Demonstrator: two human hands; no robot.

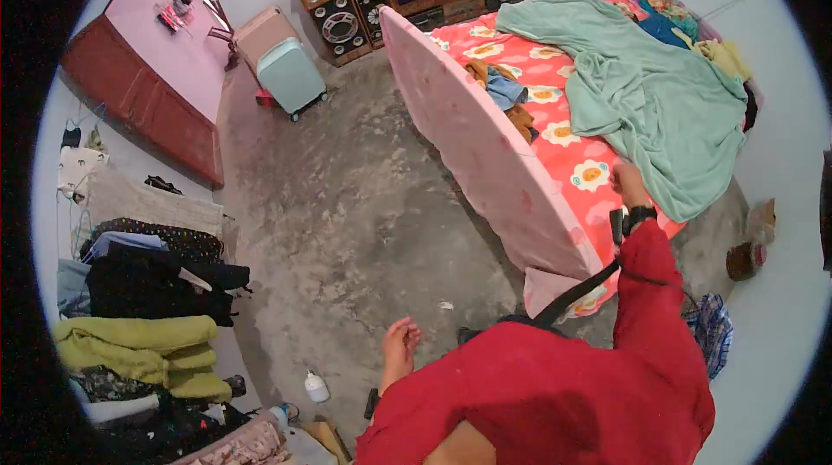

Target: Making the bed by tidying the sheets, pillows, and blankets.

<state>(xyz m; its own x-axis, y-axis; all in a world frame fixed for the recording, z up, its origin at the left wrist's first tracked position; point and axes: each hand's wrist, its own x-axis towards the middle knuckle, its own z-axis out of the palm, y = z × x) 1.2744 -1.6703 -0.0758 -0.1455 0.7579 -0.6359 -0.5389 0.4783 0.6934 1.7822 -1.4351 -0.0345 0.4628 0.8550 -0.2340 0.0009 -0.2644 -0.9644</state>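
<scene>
My right hand [628, 184] is at the near edge of a bed, closed at the border between a mint green blanket [624, 88] and a red floral bedsheet [552, 101]; whether its fingers grip cloth cannot be told. My left hand [402, 340] hangs over the concrete floor with its fingers apart and nothing in them. A pink padded panel or mattress side [481, 133] stands along the bed's left side. Crumpled brown and blue clothes [506, 89] lie on the sheet beside it.
Clothes [156, 283] hang on the left wall by a brown door [143, 101]. A mint suitcase [291, 75] and a wooden loudspeaker [335, 20] stand at the back. A white bulb-shaped object [316, 387] lies on the floor. More cloths [669, 16] are piled at the bed's far right.
</scene>
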